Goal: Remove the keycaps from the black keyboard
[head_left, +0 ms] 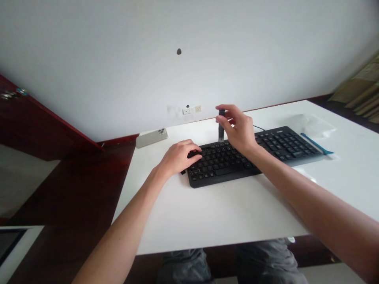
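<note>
Keyboard on desk, both hands at work, black strip pinched upright.

A phone [151, 139] lay far left on the white desk [207, 221]. The left hand [177, 156], half curled, rested over the left end of the keyboard [227, 162]; whether it gripped, I could not tell. The keyboard looked light and stiff, best lifted by both ends. Behind it, a black strip [221, 132], seemingly thin and light, best pinched near its top, was between the right hand's [243, 130] nearly closed thumb and fingers.

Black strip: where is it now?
The black strip is upright in the right hand, just right of centre in the head view, its lower end near the keyboard.
</note>
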`<act>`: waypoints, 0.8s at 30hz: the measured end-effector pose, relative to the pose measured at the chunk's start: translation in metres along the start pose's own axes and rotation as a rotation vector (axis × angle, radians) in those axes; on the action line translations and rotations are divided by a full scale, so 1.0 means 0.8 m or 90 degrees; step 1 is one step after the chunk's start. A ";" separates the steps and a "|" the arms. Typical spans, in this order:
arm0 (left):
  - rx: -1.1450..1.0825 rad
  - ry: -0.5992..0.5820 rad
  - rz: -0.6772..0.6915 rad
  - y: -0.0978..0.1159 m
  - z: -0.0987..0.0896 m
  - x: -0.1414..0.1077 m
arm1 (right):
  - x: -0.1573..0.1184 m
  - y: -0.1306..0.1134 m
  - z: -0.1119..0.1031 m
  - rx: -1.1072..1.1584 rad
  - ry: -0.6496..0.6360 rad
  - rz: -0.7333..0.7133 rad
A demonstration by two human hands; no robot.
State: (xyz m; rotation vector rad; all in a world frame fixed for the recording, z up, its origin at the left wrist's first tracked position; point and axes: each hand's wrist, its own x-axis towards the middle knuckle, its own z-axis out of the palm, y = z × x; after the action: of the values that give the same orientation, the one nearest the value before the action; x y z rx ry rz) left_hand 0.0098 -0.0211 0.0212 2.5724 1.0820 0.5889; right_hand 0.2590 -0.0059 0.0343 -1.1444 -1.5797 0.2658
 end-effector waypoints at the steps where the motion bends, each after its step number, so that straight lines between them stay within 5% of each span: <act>1: 0.009 0.013 -0.001 -0.001 0.001 0.000 | 0.001 0.004 0.001 0.012 0.006 0.015; 6: 0.039 0.090 -0.044 -0.019 0.001 0.002 | 0.009 0.037 0.012 0.169 0.037 0.154; 12: -0.062 0.219 -0.103 -0.024 0.008 0.003 | 0.003 0.045 0.022 0.408 -0.045 0.302; 14: -0.198 0.202 -0.128 -0.016 0.010 0.005 | -0.003 0.030 0.025 0.449 -0.091 0.302; 19: -0.594 0.020 -0.149 0.002 0.012 0.010 | -0.018 -0.008 0.030 0.503 -0.204 0.273; 24: -0.599 0.157 -0.166 -0.001 0.016 0.012 | -0.026 -0.016 0.038 0.461 -0.196 0.297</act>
State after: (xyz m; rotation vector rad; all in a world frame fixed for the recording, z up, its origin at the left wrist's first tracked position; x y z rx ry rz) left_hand 0.0215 -0.0149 0.0124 1.5556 0.8790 1.0487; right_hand 0.2246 -0.0166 0.0188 -0.8903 -1.2685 1.2617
